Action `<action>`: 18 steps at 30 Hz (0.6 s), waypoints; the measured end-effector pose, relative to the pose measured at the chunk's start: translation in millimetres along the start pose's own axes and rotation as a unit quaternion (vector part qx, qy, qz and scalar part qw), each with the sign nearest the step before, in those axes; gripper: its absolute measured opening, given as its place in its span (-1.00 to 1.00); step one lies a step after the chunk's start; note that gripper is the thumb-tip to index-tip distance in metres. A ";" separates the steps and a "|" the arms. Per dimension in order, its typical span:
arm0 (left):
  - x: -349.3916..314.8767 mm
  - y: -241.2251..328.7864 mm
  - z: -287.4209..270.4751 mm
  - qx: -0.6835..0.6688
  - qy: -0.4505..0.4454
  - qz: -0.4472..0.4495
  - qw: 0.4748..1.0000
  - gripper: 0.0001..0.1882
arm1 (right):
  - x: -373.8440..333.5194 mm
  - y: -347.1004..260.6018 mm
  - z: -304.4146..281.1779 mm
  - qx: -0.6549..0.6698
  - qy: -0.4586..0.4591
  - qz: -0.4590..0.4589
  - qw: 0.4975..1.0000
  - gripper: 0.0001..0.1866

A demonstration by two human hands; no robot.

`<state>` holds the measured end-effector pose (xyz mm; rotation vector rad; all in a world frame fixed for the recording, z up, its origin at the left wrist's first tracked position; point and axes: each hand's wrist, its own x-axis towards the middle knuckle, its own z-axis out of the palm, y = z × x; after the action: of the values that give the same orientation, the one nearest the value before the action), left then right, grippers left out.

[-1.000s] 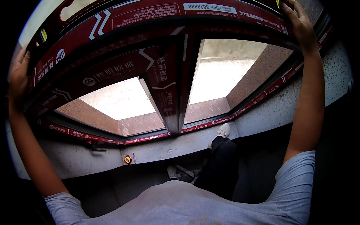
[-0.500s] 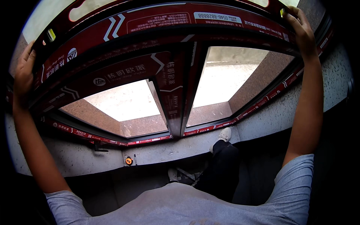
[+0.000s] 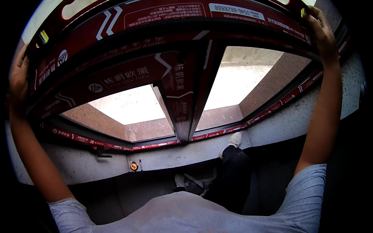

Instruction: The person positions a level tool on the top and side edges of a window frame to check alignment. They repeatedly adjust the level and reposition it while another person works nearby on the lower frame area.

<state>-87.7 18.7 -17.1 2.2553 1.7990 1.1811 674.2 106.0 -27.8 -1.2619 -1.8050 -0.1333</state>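
Note:
A long dark red spirit level point(image 3: 54, 26) with cut-out slots and yellow-green vials lies across the upper part of a window frame point(image 3: 180, 105). The frame is wrapped in red printed protective film. My left hand point(image 3: 18, 75) is closed on the level's left end, its fingers partly in shadow. My right hand point(image 3: 321, 33) grips the other end, with fingers by the right vial. Both arms are raised and spread wide. The level's middle runs out of the picture at the top.
My shoe point(image 3: 234, 139) rests on the grey sill point(image 3: 175, 157) below the window. An orange and black tape measure point(image 3: 134, 166) lies on the sill beside a thin dark pen-like stick point(image 3: 141, 165). A black window handle point(image 3: 103, 154) juts out at the lower left.
The view has shifted slightly, so the level and the upper frame sit a little higher in it. My hands appear slightly lower and farther apart, still holding the level.

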 end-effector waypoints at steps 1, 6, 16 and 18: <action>-3.0 3.5 1.2 0.025 0.022 -0.008 0.999 -0.42 | -0.4 -0.8 1.2 -0.010 0.003 0.004 1.000 -0.27; -11.0 17.2 6.8 0.119 0.055 0.028 0.991 -0.48 | -1.4 2.8 -4.1 -0.012 -0.018 0.007 1.000 -0.26; -0.5 64.0 21.6 -0.109 -0.047 0.021 0.993 -0.66 | -27.6 -77.2 16.6 0.126 0.023 0.021 0.992 -0.43; -4.1 69.7 15.7 -0.091 -0.064 0.008 0.994 -0.67 | -23.8 -70.9 19.1 0.141 0.017 0.031 0.989 -0.39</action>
<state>-21.5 -1.4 1.2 2.1912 1.5638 1.1243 608.1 66.2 -29.0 -1.1052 -1.6861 0.1317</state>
